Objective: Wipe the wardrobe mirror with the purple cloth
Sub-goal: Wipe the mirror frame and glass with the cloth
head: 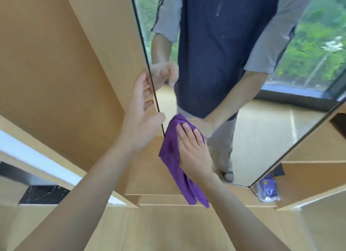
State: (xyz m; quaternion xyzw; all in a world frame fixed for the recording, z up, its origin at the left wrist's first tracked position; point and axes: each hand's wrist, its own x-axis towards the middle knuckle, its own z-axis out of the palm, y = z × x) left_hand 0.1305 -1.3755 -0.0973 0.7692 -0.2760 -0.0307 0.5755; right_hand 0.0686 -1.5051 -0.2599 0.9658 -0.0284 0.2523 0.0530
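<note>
The wardrobe mirror (262, 130) fills the upper right of the head view, on a door that stands ajar, and reflects a person's torso and a window. My left hand (142, 112) grips the mirror door's left edge, fingers curled round it, thumb at the front. My right hand (194, 149) lies flat, fingers straight, and presses the purple cloth (172, 149) against the glass near its lower left corner. The cloth's loose end hangs below my wrist.
Light wooden wardrobe panels (65, 72) stand to the left of the door. Wooden shelves (309, 175) show to the right behind the mirror, with a plastic-wrapped purple item (266, 190) on one. A wooden ledge (168, 222) runs below my arms.
</note>
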